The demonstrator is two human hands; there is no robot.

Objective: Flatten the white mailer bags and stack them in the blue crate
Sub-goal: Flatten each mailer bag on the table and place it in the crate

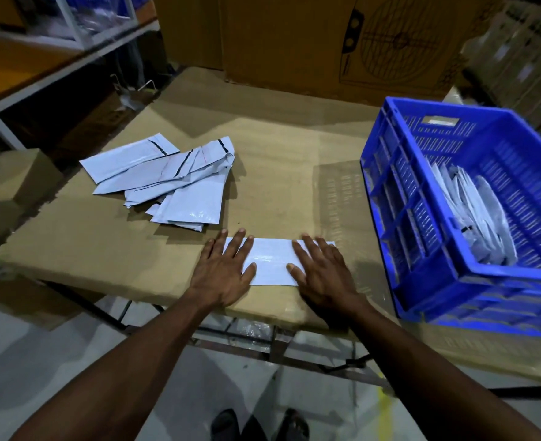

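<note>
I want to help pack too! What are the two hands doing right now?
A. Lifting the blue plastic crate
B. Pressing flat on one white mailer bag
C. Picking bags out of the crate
B: the left hand and right hand lie with straight fingers on the single white plastic mailer bag on the cardboard-covered table.

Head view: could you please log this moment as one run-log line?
left hand: flat on mailer bag | right hand: flat on it | loose pile: waiting | blue crate: holds bags

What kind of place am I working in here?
Probably a warehouse packing area: large cardboard cartons stacked behind a cardboard-covered table, metal shelving at left, and a blue crate holding white mailer bags.
</note>
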